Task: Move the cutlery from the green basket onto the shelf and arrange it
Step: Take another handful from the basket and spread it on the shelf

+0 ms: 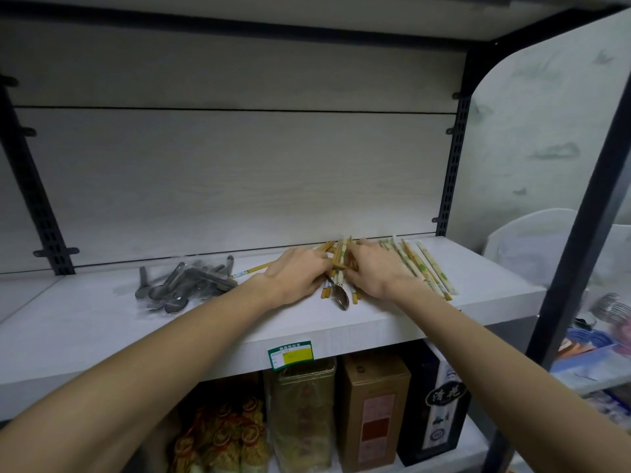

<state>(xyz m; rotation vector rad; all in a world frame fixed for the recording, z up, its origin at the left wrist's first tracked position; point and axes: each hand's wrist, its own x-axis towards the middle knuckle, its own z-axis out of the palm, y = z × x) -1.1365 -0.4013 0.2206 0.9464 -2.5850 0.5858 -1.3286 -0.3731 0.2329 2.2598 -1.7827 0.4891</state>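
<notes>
A bundle of wooden chopsticks (338, 257) lies on the pale shelf (102, 322), with a metal spoon (341, 298) among them near the front. My left hand (296, 275) and my right hand (373, 270) flank the bundle and press on it from both sides, fingers curled around the sticks. To the right lie several wrapped chopsticks (421, 268) in a neat row. A pile of wrapped metal spoons (184, 285) sits to the left. One chopstick (251, 270) pokes out leftward from under my left hand. The green basket is not in view.
A green and yellow price tag (290, 355) hangs on the shelf's front edge. Below stand packaged foods (222, 438), a brown box (374, 407) and a dark box (435, 411). A dark upright post (577, 233) rises at the right, with white plastic items (532, 247) behind it.
</notes>
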